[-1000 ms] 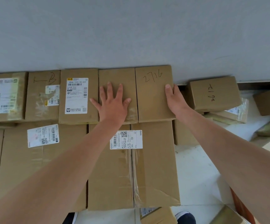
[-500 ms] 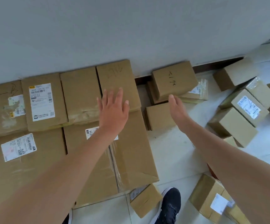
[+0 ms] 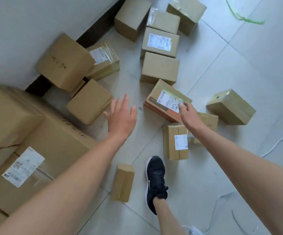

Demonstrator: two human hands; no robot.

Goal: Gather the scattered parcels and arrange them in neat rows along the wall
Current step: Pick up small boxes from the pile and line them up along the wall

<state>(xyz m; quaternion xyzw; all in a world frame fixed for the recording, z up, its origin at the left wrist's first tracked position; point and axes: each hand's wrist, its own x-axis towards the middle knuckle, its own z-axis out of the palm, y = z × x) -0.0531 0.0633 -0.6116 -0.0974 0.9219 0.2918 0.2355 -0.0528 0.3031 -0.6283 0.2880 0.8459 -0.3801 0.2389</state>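
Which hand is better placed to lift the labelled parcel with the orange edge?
Right. The right hand reaches that parcel; the left hand hovers open above the floor, short of it.

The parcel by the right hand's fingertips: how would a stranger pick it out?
On the tiled floor, among the scattered boxes, find the parcel at the right hand. Only it shows an orange-red side under its white label.

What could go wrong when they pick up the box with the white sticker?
The right hand is only at one edge of the labelled parcel, so it might slip or tip. The small box sits right beside the black shoe; a step could trip on it. The white cord on the floor could also snag a foot.
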